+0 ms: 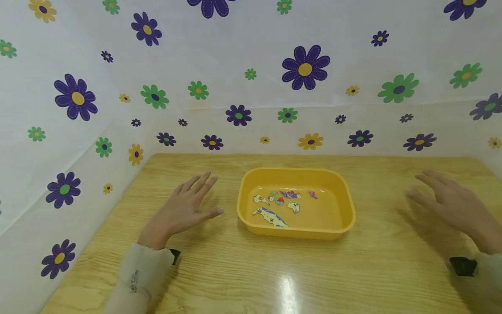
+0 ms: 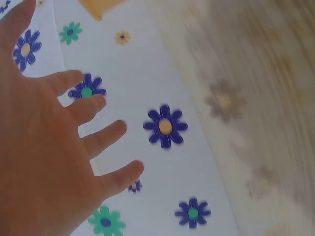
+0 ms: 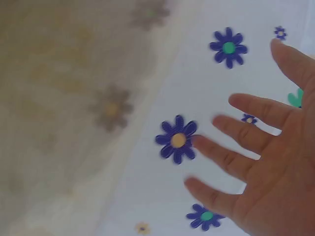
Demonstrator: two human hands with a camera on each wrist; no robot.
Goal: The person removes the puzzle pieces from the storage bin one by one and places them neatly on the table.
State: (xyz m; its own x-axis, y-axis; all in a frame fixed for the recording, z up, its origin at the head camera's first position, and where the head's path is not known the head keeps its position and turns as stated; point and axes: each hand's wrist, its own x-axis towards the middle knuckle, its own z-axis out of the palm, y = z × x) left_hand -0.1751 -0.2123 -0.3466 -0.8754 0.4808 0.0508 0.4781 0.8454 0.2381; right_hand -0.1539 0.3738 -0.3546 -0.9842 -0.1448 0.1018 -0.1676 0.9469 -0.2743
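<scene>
A yellow plastic basin [image 1: 298, 233] stands on the table between the two hands. Inside it, toward the left, lie several small flat printed pieces, among them a long pale one with blue edges [image 1: 271, 217], a pale roundish one [image 1: 294, 207] and a pink one [image 1: 312, 194]. The left hand [image 1: 183, 209] hovers left of the basin, its fingers spread and nothing in them. Well to the right of the basin, the right hand [image 1: 451, 200] is likewise raised over the table with extended fingers and holds nothing. Both wrist views show spread, bare fingers.
The wood-grain table [image 1: 219, 270] reaches back to a white flower-printed cloth [image 1: 266, 91], which hangs behind it and along the left side. More cloth borders the table at the far right. Dark bands [image 1: 463, 266] circle the wrists near the sleeves.
</scene>
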